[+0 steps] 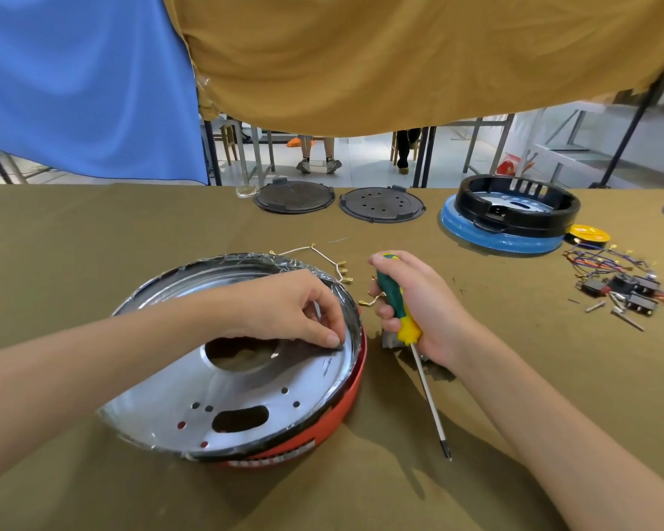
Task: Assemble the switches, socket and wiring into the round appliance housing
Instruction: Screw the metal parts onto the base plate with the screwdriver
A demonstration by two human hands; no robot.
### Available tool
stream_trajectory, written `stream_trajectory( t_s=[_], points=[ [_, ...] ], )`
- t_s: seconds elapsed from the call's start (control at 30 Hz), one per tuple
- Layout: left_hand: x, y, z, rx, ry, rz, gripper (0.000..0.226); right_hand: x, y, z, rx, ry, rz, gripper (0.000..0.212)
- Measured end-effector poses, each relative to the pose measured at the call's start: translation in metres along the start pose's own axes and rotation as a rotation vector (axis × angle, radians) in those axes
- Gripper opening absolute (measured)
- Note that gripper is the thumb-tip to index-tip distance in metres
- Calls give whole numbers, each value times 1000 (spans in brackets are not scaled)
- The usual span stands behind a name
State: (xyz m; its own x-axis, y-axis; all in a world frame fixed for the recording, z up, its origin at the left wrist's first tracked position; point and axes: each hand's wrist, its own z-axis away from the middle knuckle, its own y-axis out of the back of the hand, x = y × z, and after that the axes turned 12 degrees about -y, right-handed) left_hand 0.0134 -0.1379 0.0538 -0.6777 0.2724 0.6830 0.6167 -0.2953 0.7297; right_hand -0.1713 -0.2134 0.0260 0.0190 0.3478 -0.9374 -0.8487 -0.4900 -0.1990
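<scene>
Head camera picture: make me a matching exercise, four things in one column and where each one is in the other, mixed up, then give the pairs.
Things:
1. screwdriver
2. red housing
3. two dark round lids
4. loose switches and wires

Places:
A. far edge of the table, middle
B. gripped in the right hand
C. right side of the table
D. under the left hand

Pairs: 1-B, 2-D, 3-A, 4-C

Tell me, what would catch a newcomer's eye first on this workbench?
Probably the red round housing with its shiny metal plate, front and centre, where the left hand pinches something small at the rim. Just right of it, the right hand grips a green-and-yellow screwdriver, tip down.
</scene>
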Motion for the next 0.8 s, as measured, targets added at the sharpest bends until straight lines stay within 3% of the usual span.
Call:
stream_trajectory(
  t_s=[0.23, 0.43, 0.8],
  points=[
    [5, 3, -1, -44, 30, -19, 8, 7, -5, 1, -47, 52, 271, 38],
    [3, 4, 2, -50, 47, -29, 13, 7, -6, 3, -7, 137, 536, 32],
    [15, 6, -2, -1, -10, -73, 12, 3, -12, 7, 60, 244, 381, 26]
  ],
)
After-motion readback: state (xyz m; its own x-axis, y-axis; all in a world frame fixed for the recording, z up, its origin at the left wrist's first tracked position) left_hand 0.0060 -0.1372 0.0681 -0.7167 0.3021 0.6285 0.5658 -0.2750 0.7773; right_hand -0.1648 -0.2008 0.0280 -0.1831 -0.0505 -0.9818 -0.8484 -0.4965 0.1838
